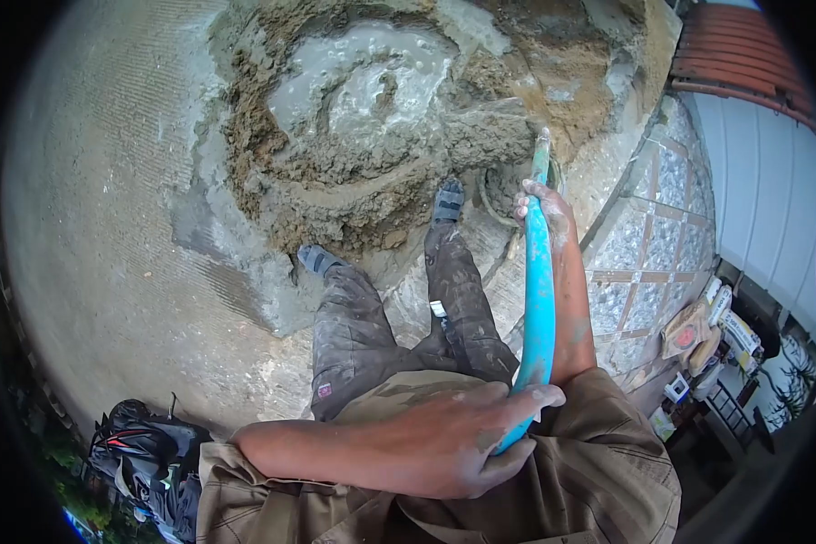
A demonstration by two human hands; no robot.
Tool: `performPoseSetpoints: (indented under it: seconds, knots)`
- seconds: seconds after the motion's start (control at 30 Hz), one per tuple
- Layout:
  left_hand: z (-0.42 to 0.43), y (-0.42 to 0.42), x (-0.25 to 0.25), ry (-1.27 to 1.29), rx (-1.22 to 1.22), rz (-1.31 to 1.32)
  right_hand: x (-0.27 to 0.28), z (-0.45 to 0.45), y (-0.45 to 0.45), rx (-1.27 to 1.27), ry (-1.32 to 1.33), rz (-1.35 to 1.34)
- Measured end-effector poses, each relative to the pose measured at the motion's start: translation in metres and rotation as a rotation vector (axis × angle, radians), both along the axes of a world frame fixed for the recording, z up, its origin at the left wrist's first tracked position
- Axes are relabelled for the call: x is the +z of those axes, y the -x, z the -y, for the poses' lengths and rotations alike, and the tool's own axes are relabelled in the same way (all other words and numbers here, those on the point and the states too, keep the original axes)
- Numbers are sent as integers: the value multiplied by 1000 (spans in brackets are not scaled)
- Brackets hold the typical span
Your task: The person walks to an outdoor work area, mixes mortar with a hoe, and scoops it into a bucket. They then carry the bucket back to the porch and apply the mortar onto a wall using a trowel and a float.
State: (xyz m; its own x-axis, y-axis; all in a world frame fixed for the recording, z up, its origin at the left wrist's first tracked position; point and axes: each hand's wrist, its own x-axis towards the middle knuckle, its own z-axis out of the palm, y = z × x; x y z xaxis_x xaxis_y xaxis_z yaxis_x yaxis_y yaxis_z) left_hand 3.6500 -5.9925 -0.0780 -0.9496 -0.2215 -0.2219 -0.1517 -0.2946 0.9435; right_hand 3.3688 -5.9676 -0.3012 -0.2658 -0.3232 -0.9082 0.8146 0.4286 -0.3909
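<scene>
A blue handle [539,299] runs up from my lap to a mortar-covered tool head lying over a bucket [498,204]. Near the handle's lower end, my left hand [480,435] is wrapped round it. Farther up, close to the tool head, my right hand [547,207] grips the same handle. Wet grey mortar [358,195] forms a ring around a pool of cloudy water [372,77] in front of my feet. A heap of mortar sits on the tool head, above the bucket. Both hands have grey smears on them.
My feet in dark sandals [448,201] stand at the near edge of the mortar. Patterned stone paving [644,263] lies to the right, with bags [687,332] beyond it. A dark backpack [145,453] is at the lower left. Red corrugated sheeting [743,54] stands at the upper right.
</scene>
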Motion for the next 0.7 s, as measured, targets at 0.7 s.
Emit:
performPoseSetpoints:
  seconds: [0.7]
  knots:
    - [-140, -106, -347, 343, -75, 1127, -207, -128, -63, -238, -264, -210]
